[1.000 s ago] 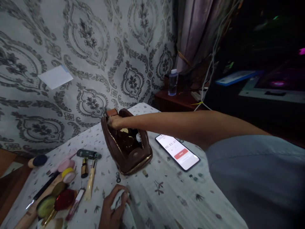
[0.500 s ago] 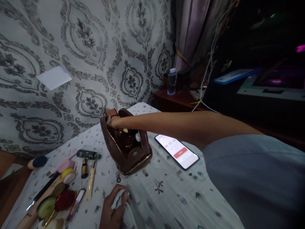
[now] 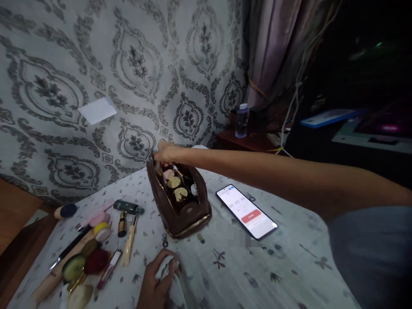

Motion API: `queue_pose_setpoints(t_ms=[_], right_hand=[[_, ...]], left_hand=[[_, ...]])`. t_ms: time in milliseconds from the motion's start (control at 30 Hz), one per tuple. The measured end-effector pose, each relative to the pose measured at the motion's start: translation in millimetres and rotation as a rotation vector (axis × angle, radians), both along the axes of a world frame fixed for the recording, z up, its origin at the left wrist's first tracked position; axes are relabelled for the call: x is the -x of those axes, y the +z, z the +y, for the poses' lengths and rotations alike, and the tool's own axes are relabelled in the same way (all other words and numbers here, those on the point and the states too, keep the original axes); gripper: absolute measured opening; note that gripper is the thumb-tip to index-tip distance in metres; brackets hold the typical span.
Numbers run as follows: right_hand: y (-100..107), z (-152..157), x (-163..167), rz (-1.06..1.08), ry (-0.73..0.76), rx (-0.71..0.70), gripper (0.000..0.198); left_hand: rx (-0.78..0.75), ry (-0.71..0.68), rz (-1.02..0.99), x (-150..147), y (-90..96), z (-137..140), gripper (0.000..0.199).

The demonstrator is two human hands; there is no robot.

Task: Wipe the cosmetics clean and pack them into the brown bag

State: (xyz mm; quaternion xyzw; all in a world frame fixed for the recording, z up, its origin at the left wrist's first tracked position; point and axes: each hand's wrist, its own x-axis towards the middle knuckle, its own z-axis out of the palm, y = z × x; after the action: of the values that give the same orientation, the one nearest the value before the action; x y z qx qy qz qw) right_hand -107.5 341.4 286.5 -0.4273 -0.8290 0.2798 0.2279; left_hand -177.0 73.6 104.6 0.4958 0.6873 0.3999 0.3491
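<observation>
A brown makeup bag [image 3: 180, 221] stands unzipped on the patterned sheet, with round gold-lidded items [image 3: 180, 194] and other cosmetics inside. My right hand [image 3: 165, 152] is at its far end, fingers curled down over the rim; their tips are partly hidden. Close to me, my left hand [image 3: 157, 279] is closed, thumb and fingers pinching a fold of white cloth that looks like the sheet. Left of the bag lie a dark green bottle [image 3: 128, 207], a small gold-and-black bottle [image 3: 122, 224], a cream-coloured tube [image 3: 129, 242] and a lip gloss tube [image 3: 109, 269].
A phone [image 3: 247, 212] with a running timer lies right of the bag, beneath my right forearm. More cosmetics, with a red round compact [image 3: 97, 261] among them, cluster at left. A water bottle [image 3: 242, 121] stands on a dark red table [image 3: 225, 138] behind. Patterned wall borders the back.
My right hand has risen from inside the bag to its far rim, uncovering more of the contents. My left hand keeps its pinch. The view has shifted slightly.
</observation>
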Motion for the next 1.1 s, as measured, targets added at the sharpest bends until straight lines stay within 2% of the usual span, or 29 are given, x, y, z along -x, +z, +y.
queue_pose_setpoints(t_ms=[100,200,333,367,433,533,633,700,800,967,1033,1100], right_hand=[[12,-17,-11,0.099,0.051,-0.064,0.013],[6,-52,-20,0.322,0.172,-0.105,0.021],[-27,-112,-27,0.458,0.468,-0.135,0.039],[-38,-126,-27,0.449,0.547,-0.127,0.041],[-61,-150,-25,0.43,0.612,-0.112,0.043],[-100,-175,-18,0.415,0.563,-0.049,0.037],[-134,-191,-10,0.436,0.485,0.046,0.023],[-150,-201,-6,0.411,0.48,0.09,0.029],[-166,-214,1,0.386,0.53,0.082,0.044],[-178,-229,14,0.437,0.646,0.15,0.021],[-184,-229,17,0.478,0.618,0.21,0.017],[-192,-226,19,0.537,0.518,0.279,0.017]], left_hand=[[0.004,-0.024,-0.02,0,2.2,1,0.042],[-0.039,-0.053,-0.03,0,5.9,1,0.034],[-0.137,-0.027,-0.093,3,5.7,0,0.018],[-0.161,0.006,-0.128,4,4.9,1,0.017],[-0.222,0.104,-0.22,6,3.7,2,0.018],[-0.304,0.25,-0.358,14,5.0,5,0.027],[-0.331,0.371,-0.474,24,8.4,4,0.037],[-0.339,0.475,-0.531,31,9.9,1,0.042],[-0.358,0.622,-0.606,38,9.5,-6,0.047],[-0.37,0.586,-0.605,46,2.9,-15,0.058],[-0.349,0.538,-0.556,48,-0.2,-17,0.062],[-0.378,0.434,-0.445,49,-2.1,-19,0.062]])
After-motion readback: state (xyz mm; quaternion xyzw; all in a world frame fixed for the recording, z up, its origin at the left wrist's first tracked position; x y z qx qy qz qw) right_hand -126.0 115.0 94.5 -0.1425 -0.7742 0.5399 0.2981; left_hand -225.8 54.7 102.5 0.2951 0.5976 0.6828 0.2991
